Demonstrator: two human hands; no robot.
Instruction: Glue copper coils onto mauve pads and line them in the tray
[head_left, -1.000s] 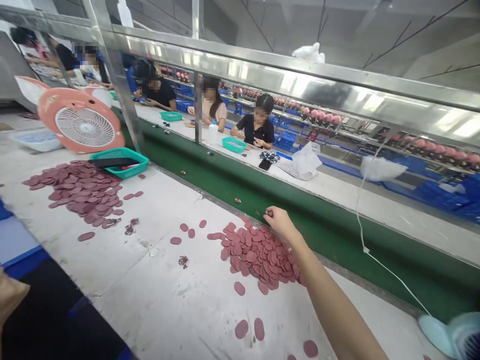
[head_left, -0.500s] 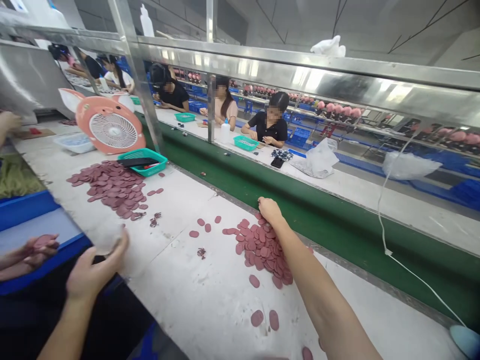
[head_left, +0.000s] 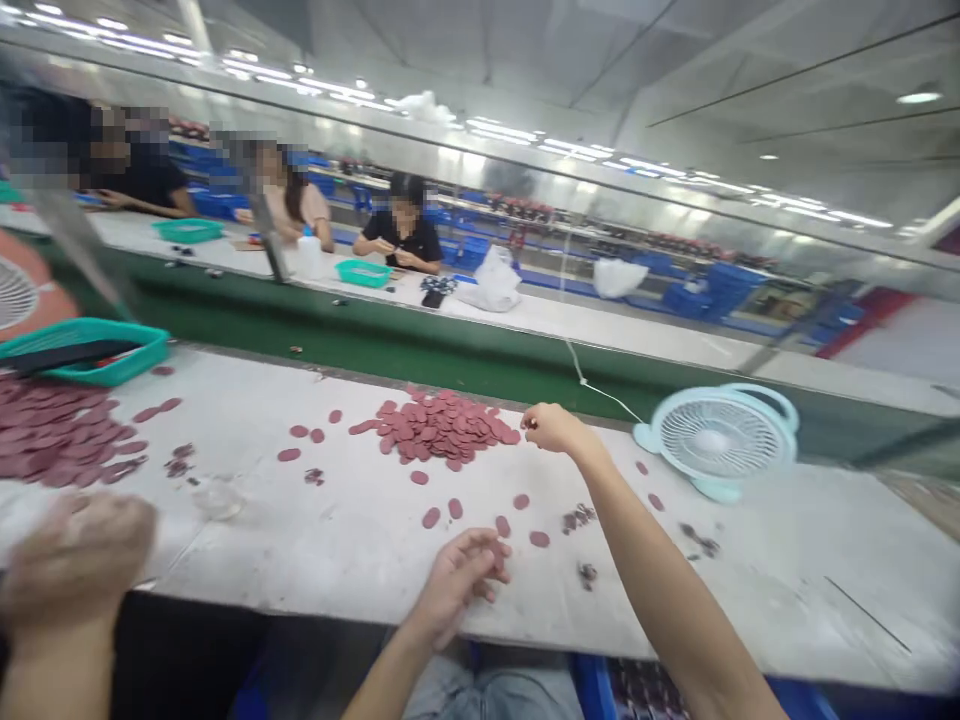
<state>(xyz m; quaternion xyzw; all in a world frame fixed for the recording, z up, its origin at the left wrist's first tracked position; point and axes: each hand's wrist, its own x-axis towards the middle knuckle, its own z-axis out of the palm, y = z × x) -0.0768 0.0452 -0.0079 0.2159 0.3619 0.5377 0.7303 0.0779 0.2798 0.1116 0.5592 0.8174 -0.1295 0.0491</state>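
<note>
My left hand (head_left: 461,580) is over the near edge of the worktable (head_left: 322,570), its curled fingers round a maroon oval piece (head_left: 496,555). My right hand (head_left: 559,428) is beyond it, at the right end of a heap of maroon oval pieces (head_left: 439,425). Its fingers are bent together in a pinch; a small dark spot shows at the tips, too small to name. Several loose oval pieces (head_left: 455,508) lie flat between the heap and my left hand. Small dark scraps (head_left: 577,517) lie below my right forearm.
A co-worker's blurred hand (head_left: 75,550) is at the left, near a second heap (head_left: 60,430) and a teal basket (head_left: 127,372). A clear container (head_left: 217,497) lies nearby. A light-blue fan (head_left: 720,440) stands at the right. Behind runs a green belt (head_left: 465,360); people sit beyond.
The view has swung right, bringing the blue fan in. My right hand has gone from the heap's far side to its right end. My left hand now shows at the front edge.
</note>
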